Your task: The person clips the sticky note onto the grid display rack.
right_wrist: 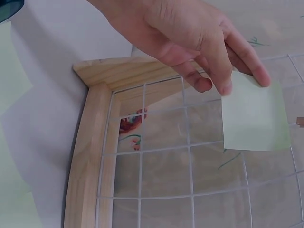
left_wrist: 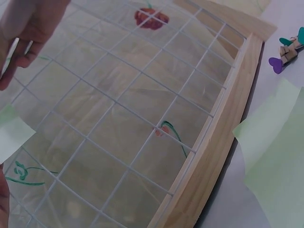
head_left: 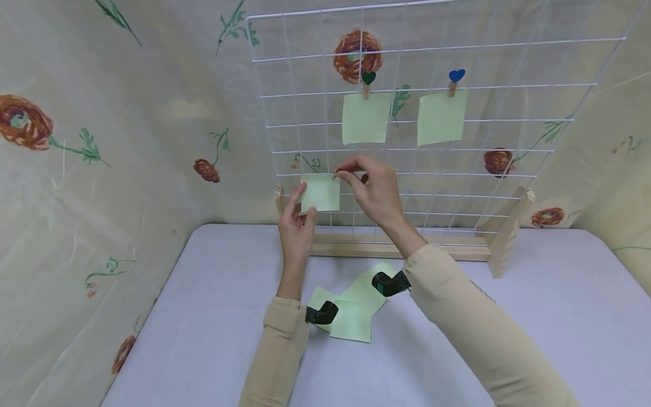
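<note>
A pale green paper note (head_left: 321, 195) lies against the lower left of a white wire grid (head_left: 356, 212). My left hand (head_left: 296, 232) pinches the note's left edge, thumb below and a finger higher up. At its top right corner, my right hand (head_left: 375, 189) pinches a small wooden clothespin, mostly hidden by the fingers; its brown tip (right_wrist: 300, 122) shows in the right wrist view. Higher on the grid hang two more green notes, one (head_left: 363, 127) under a clothespin with a dark green heart (head_left: 368, 77), the other (head_left: 441, 121) under one with a blue heart (head_left: 456, 75).
The grid stands in a wooden base (head_left: 396, 249) at the back of the white table (head_left: 218, 316). Several loose green notes (head_left: 352, 323) overlap in front of it. Heart clothespins (left_wrist: 287, 53) lie near them. Flower-patterned sheeting (head_left: 152, 186) surrounds the table.
</note>
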Motion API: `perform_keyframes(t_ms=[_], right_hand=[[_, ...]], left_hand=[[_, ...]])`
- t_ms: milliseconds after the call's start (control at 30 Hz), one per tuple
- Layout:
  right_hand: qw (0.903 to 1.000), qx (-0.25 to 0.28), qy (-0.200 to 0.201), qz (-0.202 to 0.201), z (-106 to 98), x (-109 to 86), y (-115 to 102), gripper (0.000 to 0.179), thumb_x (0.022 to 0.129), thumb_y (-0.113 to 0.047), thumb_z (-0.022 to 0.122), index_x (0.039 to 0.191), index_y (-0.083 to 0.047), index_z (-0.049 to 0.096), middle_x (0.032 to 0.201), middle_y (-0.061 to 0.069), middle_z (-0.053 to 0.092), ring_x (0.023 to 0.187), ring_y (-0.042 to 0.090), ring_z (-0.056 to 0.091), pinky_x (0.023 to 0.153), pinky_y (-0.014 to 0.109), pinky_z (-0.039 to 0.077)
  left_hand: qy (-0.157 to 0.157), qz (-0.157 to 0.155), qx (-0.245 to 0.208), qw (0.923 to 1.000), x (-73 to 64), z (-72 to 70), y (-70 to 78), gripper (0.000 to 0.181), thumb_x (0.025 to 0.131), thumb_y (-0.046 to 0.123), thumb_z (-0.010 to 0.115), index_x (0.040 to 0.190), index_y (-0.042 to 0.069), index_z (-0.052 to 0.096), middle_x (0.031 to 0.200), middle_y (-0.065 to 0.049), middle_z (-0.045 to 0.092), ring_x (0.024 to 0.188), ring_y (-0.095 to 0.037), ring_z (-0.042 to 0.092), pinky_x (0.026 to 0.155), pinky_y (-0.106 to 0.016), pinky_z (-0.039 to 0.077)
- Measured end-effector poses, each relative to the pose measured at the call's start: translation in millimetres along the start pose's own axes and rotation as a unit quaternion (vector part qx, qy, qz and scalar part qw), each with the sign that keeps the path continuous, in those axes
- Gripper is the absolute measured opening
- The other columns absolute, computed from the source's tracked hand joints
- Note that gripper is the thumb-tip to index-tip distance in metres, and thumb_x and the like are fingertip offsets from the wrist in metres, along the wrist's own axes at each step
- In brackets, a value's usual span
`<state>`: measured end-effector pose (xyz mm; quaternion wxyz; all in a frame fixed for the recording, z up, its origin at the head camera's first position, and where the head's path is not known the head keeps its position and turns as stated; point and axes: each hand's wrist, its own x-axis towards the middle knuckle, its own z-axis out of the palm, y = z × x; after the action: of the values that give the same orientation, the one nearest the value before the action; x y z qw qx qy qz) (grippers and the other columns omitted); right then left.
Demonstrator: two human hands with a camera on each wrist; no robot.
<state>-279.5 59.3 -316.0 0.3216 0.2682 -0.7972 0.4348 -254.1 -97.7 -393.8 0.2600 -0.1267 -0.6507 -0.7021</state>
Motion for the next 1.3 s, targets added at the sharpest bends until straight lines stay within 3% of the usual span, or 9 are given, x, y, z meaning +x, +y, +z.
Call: perform_keyframes(t_ms=[267, 700, 1300], right_hand=[[0.9996, -0.008, -0.008, -0.027, 10.0, 2.4, -1.0, 0.008, 0.085, -0.012, 0.069, 0.090, -0.006, 0.070, 0.087, 0.006, 0.072, 0.078, 0.016, 0.065, 0.057, 0.021, 0.042], [0.9977, -0.033, -0.009, -0.058, 12.1, 4.9, -5.8, 0.004, 0.085, -0.008, 0.068, 0.089, -0.006, 0.069, 0.086, 0.007, 0.071, 0.071, 0.015, 0.062, 0.055, 0.023, 0.043], [0.9964, -0.061, -0.017, -0.057, 17.5, 8.2, -0.9, 0.005, 0.087, -0.008, 0.065, 0.089, -0.005, 0.068, 0.086, 0.008, 0.070, 0.073, 0.017, 0.063, 0.058, 0.028, 0.048]], left_hand=[[0.019, -0.009, 0.004, 0.9998, -1.0, -2.2, 2.9, 0.050, 0.087, -0.010, 0.055, 0.135, 0.004, 0.050, 0.144, -0.009, 0.045, 0.101, -0.017, 0.055, 0.074, -0.015, 0.048], [0.013, -0.004, 0.004, 0.9999, 0.9, -0.3, 4.1, 0.050, 0.087, -0.011, 0.054, 0.134, 0.004, 0.051, 0.144, -0.010, 0.045, 0.102, -0.024, 0.056, 0.073, -0.015, 0.049], [0.015, -0.011, 0.016, 0.9997, 1.6, 1.3, 4.7, 0.049, 0.087, -0.010, 0.055, 0.133, 0.006, 0.052, 0.144, -0.007, 0.046, 0.102, -0.016, 0.056, 0.074, -0.015, 0.048]])
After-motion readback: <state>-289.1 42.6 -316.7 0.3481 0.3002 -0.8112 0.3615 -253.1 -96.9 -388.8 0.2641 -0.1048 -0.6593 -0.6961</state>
